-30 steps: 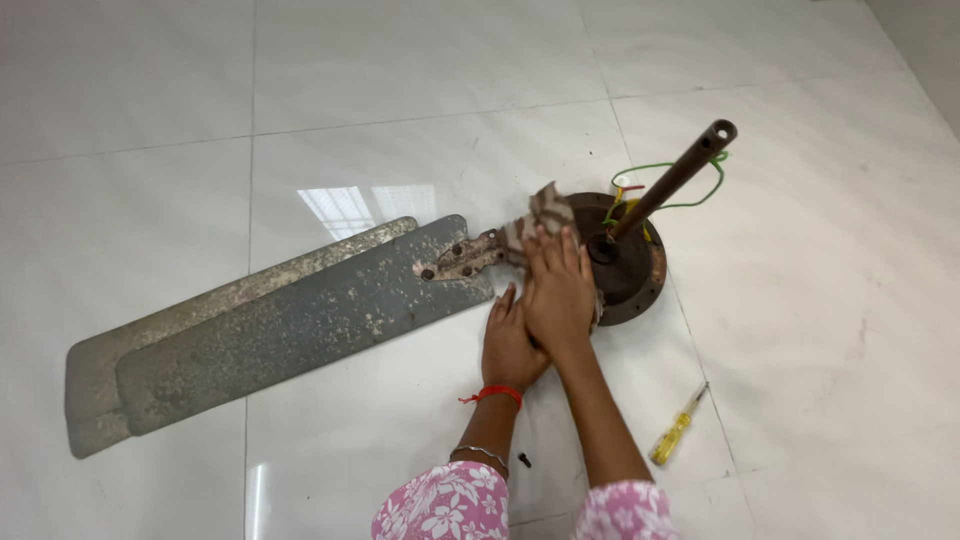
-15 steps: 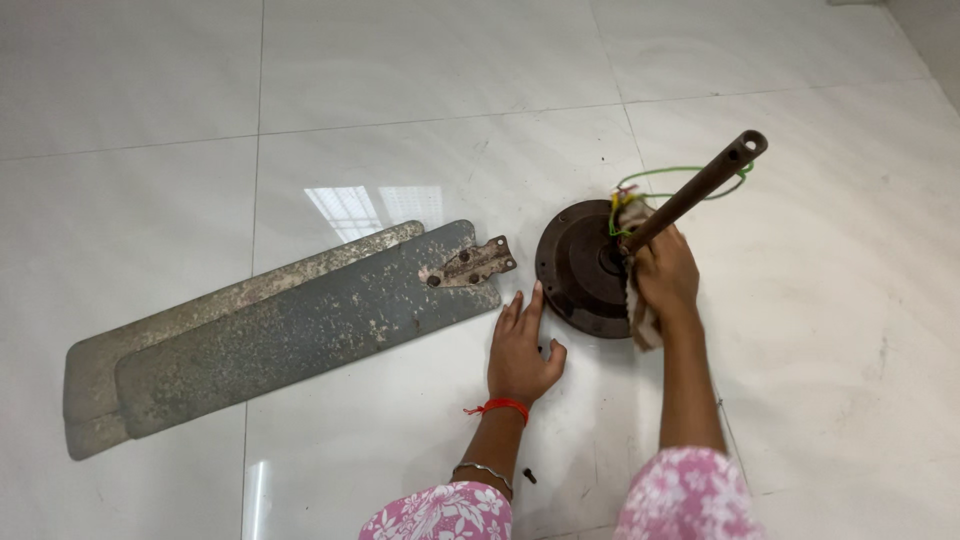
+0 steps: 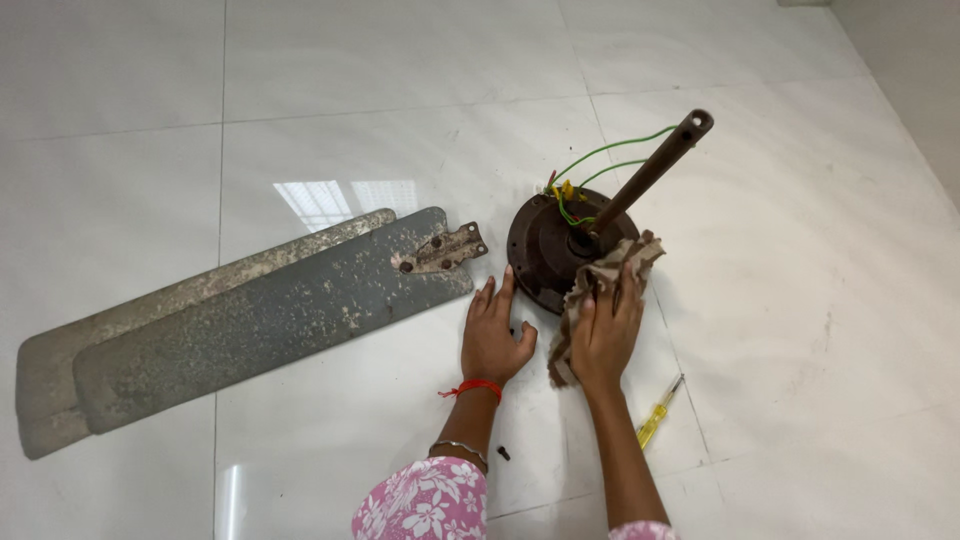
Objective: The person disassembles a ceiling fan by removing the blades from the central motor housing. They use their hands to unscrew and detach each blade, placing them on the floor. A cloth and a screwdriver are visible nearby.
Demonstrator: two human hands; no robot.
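Head view, looking down at a white tiled floor.

My left hand lies flat on the tile at centre frame, fingers spread and holding nothing; it sits just beside the lower left edge of the fan motor. I read this as a brace, taking body weight while the other hand works.

My right hand presses a brown rag against the lower right rim of the motor, fingers curled over the cloth. The rag drapes from the motor housing down to the floor, so the palm bears on cloth, not on bare metal. This looks like a wiping hold.

The motor, a dark rusty disc, rests on the floor right of centre. Its downrod slants toward the upper right, and green and yellow wires loop out near the rod's base.

Two grey, dusty fan blades lie stacked across the left half of the frame, well apart from the rag, with the mounting bracket pointing toward the motor.

A yellow-handled screwdriver lies at lower right, near my right forearm, untouched. A small dark screw lies by my left wrist.
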